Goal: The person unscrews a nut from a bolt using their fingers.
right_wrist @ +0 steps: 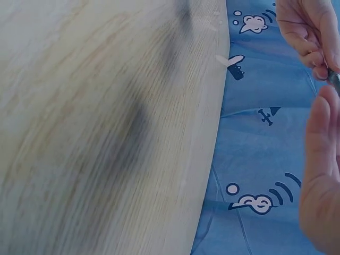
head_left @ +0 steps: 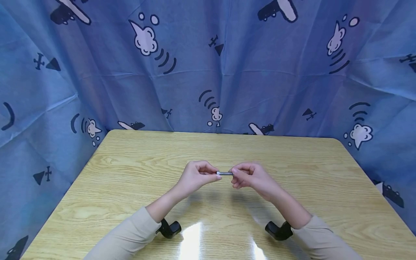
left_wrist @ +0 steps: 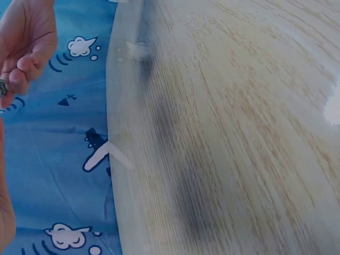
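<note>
A slim silver metal bolt [head_left: 225,173] lies level between the two hands above the table, its wider end to the left. My left hand [head_left: 196,176] pinches that wider end between thumb and fingers. At the other end, my right hand [head_left: 255,178] holds the shank with thumb and fingertips, which hide its tip. Only a bit of the bolt [right_wrist: 334,77] shows at the right edge of the right wrist view. The left wrist view catches just its dark grey end [left_wrist: 2,88] beside the right hand's curled fingers [left_wrist: 31,66].
Under the hands is a light wood-grain table [head_left: 146,159] with rounded far corners. A blue printed curtain [head_left: 195,54] hangs behind it and along its sides. Black wrist-worn devices [head_left: 170,229] sit below each forearm, and bright glare [head_left: 191,240] marks the near tabletop.
</note>
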Demonstrator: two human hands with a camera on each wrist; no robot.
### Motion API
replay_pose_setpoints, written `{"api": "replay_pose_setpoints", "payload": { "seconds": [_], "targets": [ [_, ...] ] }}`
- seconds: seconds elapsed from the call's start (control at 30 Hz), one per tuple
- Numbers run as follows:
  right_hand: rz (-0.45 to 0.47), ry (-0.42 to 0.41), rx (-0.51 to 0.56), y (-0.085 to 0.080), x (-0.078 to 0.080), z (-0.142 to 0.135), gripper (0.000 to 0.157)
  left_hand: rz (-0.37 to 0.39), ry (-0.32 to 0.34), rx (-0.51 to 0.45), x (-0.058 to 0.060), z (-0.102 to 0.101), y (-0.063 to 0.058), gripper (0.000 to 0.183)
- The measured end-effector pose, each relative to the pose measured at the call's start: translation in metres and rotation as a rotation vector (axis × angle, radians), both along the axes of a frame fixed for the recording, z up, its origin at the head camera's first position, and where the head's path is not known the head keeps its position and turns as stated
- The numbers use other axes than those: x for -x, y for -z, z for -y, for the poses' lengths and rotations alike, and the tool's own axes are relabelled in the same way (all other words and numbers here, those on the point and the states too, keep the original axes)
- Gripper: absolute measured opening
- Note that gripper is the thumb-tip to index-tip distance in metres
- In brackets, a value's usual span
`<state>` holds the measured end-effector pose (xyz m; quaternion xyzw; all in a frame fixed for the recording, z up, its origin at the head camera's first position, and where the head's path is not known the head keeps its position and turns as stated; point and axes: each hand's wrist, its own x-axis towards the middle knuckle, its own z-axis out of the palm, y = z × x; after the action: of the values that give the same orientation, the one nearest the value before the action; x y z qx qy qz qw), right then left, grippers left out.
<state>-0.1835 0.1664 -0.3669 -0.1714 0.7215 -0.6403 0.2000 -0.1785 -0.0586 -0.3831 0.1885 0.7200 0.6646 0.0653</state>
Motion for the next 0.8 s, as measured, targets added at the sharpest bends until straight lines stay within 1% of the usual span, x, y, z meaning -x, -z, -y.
{"api": "replay_pose_setpoints", "payload": {
  "seconds": [0.1,0.23,0.37,0.53,0.63,0.7,0.8],
  "targets": [
    [-0.018,0.018,0.008,-0.0004,-0.0006,-0.0004,0.037,-0.001,0.0,0.002,0.0003,0.0001,0.0004,0.016],
    [-0.025,0.036,0.003,-0.0011,-0.0008,-0.0004,0.047,0.001,-0.004,0.0,0.0,0.0002,0.0002,0.016],
    [-0.017,0.047,-0.024,-0.001,-0.001,0.0012,0.041,0.008,-0.005,0.001,-0.0005,0.0001,-0.0004,0.017],
    [-0.041,0.056,0.016,0.0006,-0.0017,0.0001,0.031,0.012,-0.01,0.006,-0.0001,0.0006,-0.0008,0.017],
    [-0.043,0.058,0.037,0.0006,-0.0016,-0.0005,0.035,0.011,-0.011,0.008,-0.0003,0.0009,-0.001,0.017],
    [-0.031,0.048,0.031,-0.0002,-0.0016,-0.0003,0.038,0.01,-0.009,0.007,-0.0008,0.0006,-0.0013,0.018],
    [-0.014,0.023,0.029,-0.0007,-0.0013,0.0006,0.036,0.009,-0.006,0.004,-0.001,-0.0001,-0.001,0.018]
  ]
}}
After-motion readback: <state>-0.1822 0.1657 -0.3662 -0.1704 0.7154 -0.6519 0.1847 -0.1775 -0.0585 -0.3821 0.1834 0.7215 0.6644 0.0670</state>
